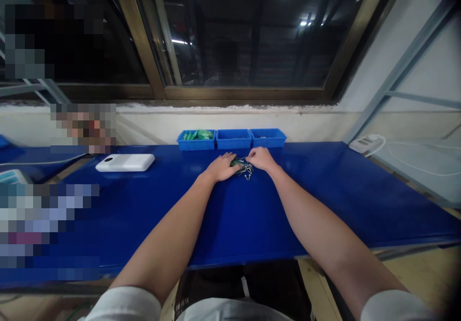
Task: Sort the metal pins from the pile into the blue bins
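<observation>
A small loose pile of metal screws (248,171) lies on the blue table between my hands, with a dark green piece (236,163) among them. My left hand (220,167) rests palm down at the pile's left side, its fingers stretched out and its thumb reaching over the green piece. On the right side, the fingertips of my right hand (261,158) are pinched together at the edge of the pile. Whatever sits in that pinch is too small to make out.
Three blue bins stand behind the pile: the left bin (197,144) holds green packets (199,134), the middle bin (234,143) shows no visible contents, the right bin (269,141) has small metal pieces. A white device (125,162) lies left, a power strip (367,143) right.
</observation>
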### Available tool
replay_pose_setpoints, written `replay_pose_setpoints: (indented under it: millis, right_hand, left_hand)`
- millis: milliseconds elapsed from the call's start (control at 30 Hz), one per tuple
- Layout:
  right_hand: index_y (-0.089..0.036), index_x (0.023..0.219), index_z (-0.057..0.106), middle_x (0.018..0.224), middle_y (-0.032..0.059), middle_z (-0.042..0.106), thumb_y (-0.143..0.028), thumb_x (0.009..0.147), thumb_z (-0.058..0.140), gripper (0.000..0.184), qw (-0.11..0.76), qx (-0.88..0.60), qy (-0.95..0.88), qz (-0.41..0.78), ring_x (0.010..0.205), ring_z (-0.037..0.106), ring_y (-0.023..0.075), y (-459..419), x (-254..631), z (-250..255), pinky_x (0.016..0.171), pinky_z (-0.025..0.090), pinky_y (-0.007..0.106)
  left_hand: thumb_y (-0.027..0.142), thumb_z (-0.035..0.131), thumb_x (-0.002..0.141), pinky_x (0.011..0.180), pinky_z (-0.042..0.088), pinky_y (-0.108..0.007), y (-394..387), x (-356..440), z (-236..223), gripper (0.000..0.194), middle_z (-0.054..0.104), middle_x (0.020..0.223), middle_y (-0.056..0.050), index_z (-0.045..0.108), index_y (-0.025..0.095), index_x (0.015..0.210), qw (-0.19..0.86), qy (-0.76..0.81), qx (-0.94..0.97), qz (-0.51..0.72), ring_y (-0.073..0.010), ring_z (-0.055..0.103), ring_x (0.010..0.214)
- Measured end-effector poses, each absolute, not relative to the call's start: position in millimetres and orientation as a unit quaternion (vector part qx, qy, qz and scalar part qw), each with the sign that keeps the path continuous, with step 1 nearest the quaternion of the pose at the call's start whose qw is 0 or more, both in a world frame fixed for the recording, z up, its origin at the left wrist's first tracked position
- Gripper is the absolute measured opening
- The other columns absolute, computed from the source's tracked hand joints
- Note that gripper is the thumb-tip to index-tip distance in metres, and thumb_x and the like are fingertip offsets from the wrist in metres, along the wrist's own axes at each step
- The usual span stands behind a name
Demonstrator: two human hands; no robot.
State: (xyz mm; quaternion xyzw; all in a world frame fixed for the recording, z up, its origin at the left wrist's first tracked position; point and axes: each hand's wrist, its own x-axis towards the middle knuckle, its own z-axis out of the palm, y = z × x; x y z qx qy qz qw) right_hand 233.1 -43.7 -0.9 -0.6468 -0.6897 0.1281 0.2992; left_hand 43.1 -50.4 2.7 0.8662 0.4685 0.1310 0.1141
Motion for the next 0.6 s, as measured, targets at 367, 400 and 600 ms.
replay_pose_setpoints:
  millis: [367, 400, 600]
  right_hand:
    - [-0.018, 0.071, 0.063, 0.072, 0.0051, 0.065, -0.036, 0.076, 0.052, 0.021, 0.345, -0.59, -0.716, 0.143, 0.068, 0.058, 0.0171, -44.6, 230.1, -0.3, 0.065, 0.041, 0.028]
    - [-0.017, 0.074, 0.062, 0.074, 0.0051, 0.065, -0.036, 0.077, 0.051, 0.021, 0.374, -0.572, -0.713, 0.156, 0.068, 0.057, 0.0164, -43.9, 229.8, -0.2, 0.066, 0.041, 0.028]
    - [-0.016, 0.078, 0.057, 0.064, 0.0003, 0.059, -0.041, 0.075, 0.054, 0.025, 0.451, -0.47, -0.694, 0.305, 0.057, 0.051, 0.0114, -44.3, 227.6, 2.6, 0.06, 0.04, 0.026]
  left_hand:
    - [0.045, 0.042, 0.084, 0.105, 0.03, -0.037, -51.6, 44.3, 4.2, 0.054, 0.045, 0.135, -0.013, 0.045, 0.014, 0.128, 0.09, 0.429, 0.875, 0.204, -0.0245, 0.039, 0.126]
    - [0.042, 0.042, 0.085, 0.104, 0.032, -0.036, -50.9, 44.2, 4.3, 0.051, 0.047, 0.133, -0.013, 0.045, 0.013, 0.128, 0.082, 0.424, 0.872, 0.23, -0.0238, 0.042, 0.124]
    - [0.026, 0.048, 0.084, 0.093, 0.043, -0.033, -52.5, 45.4, 8.5, 0.036, 0.061, 0.112, -0.009, 0.053, 0.015, 0.118, 0.04, 0.373, 0.857, 0.355, -0.0194, 0.057, 0.103]
